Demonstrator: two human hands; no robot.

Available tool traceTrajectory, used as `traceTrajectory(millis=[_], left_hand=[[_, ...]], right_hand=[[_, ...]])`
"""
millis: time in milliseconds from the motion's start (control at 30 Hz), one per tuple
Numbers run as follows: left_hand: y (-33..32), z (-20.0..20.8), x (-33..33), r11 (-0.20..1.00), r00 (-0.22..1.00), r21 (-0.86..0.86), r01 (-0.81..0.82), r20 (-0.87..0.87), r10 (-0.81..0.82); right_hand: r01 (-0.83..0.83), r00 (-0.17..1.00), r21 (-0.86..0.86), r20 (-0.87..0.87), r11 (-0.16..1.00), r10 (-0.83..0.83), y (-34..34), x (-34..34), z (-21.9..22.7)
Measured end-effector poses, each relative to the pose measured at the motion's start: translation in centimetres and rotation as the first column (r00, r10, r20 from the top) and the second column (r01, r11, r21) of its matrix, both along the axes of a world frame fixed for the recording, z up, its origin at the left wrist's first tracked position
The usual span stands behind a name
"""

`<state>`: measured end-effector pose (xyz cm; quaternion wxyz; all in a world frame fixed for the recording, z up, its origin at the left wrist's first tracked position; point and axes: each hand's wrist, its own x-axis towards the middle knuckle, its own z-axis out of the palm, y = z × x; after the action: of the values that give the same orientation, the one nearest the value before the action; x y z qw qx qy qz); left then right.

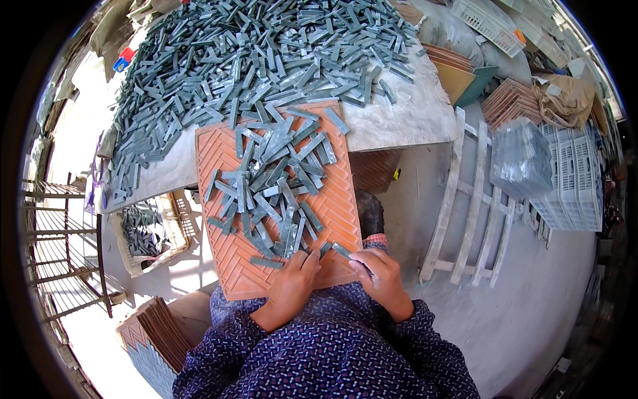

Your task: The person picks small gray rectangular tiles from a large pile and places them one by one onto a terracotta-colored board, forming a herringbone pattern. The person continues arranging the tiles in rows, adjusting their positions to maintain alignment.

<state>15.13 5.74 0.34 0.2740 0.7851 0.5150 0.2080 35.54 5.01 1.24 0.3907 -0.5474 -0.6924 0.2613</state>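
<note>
An orange board (340, 193) with a herringbone pattern of grooves rests at my lap, its far end against the table. Loose grey-green stone strips (269, 149) lie heaped over its middle. Close to its near edge, my left hand (292, 282) has its fingers drawn together at a short stone strip (325, 249), partly hidden by the fingertips. My right hand (382, 274) pinches the end of another stone strip (341, 250) between thumb and forefinger, near the board's right corner. Many grooves along the near and right sides show bare orange.
A table (405, 120) ahead carries a large pile of stone strips (266, 50). Below left stands a crate (174, 249) of strips. Stacked boards (156, 336) stand at lower left. A wooden frame (465, 199) and white plastic crates (575, 179) are on the right.
</note>
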Motion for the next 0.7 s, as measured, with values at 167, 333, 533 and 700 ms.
traceTrajectory(millis=[167, 333, 533, 700], left_hand=[[0.6, -0.9, 0.6, 0.999, 0.999, 0.017, 0.037, -0.005, -0.037], [0.6, -0.7, 0.3, 0.994, 0.996, 0.078, 0.077, -0.061, -0.072], [0.9, -1.0, -2.0, 0.994, 0.999, 0.104, -0.024, -0.022, 0.027], [1.6, -0.2, -3.5, 0.967, 0.980, 0.169, -0.188, -0.036, 0.197]], right_hand=[[-0.055, 0.998, 0.081, 0.028, 0.995, 0.053, 1.6, -0.6, 0.7], [-0.102, 0.990, 0.023, 0.100, 0.995, 0.099, 4.7, -2.2, 0.9], [-0.161, 0.950, -0.085, 0.258, 0.983, 0.178, 8.0, -4.2, 0.0], [-0.152, 0.951, -0.180, 0.239, 0.972, 0.193, 8.5, -3.6, -0.3]])
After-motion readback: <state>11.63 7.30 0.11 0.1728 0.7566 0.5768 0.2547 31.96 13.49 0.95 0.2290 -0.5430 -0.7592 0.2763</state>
